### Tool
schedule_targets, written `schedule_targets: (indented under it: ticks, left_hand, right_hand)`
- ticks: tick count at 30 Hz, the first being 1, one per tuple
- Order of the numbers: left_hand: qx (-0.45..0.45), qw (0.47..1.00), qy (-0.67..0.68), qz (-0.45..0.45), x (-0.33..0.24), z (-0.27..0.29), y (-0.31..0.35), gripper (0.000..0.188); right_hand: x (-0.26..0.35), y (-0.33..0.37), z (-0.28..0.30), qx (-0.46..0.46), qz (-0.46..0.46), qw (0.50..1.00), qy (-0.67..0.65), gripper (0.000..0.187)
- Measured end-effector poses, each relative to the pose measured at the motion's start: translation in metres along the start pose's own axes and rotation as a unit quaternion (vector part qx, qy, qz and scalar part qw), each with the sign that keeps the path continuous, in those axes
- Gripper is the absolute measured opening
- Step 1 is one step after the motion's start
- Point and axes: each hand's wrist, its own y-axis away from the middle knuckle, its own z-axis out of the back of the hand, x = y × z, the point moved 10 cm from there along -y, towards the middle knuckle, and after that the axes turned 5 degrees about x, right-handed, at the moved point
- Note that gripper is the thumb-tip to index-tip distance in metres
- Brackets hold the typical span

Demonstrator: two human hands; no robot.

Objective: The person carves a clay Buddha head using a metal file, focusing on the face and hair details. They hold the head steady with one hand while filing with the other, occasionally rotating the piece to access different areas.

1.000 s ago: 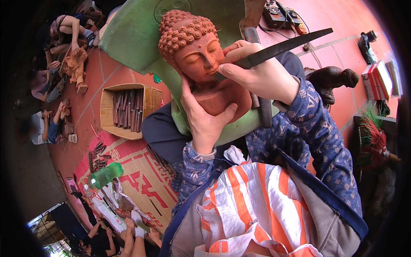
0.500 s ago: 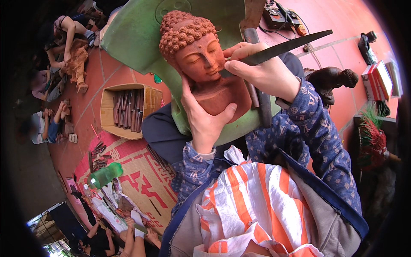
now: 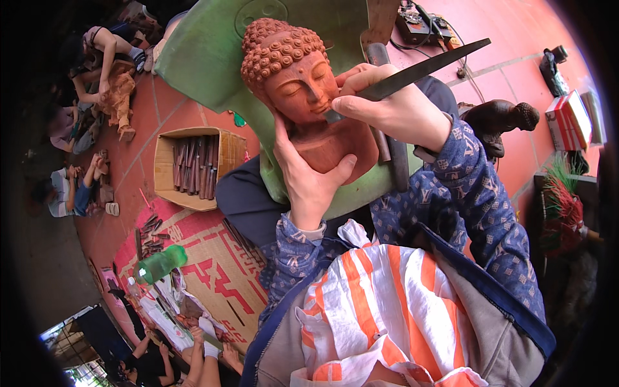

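A reddish-brown carved wooden Buddha bust (image 3: 303, 90), with curled hair and closed eyes, leans upright on a green plastic chair (image 3: 206, 58) in front of me. My left hand (image 3: 313, 180) is wrapped round its neck and shoulder, with the thumb across the chest. My right hand (image 3: 387, 103) closes on a long flat dark blade (image 3: 429, 69) by the cheek, fingers resting against the bust. The blade's long end sticks out to the upper right. Its short grey end shows just below the lips, near the chin; whether it touches the wood I cannot tell.
A cardboard box (image 3: 232, 158) of wooden-handled tools stands at left. More tools (image 3: 149, 235) and a green bottle (image 3: 161, 263) lie on the mat. A dark carved figure (image 3: 500, 122) and an electrical box (image 3: 416, 29) are at right. Other people sit along the left.
My right hand has shifted slightly left, and the blade's long end has moved a little left and up. The left hand keeps its hold; the bust has hardly moved.
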Motion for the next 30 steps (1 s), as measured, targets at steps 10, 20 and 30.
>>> schedule_targets:
  ticks: [10,20,30]
  left_hand:
    - [0.003,1.0,0.016,0.0,0.002,-0.001,0.002,0.124]
    - [0.01,1.0,0.028,0.003,0.0,-0.001,0.001,0.125]
    - [0.009,0.999,0.033,0.003,0.004,0.0,0.002,0.122]
  right_hand:
    - [-0.009,0.007,0.006,-0.07,0.016,0.997,-0.022,0.027]
    - [-0.019,0.018,0.004,-0.068,-0.005,0.99,-0.126,0.026]
    - [-0.026,0.029,-0.002,-0.113,0.036,0.983,-0.139,0.024]
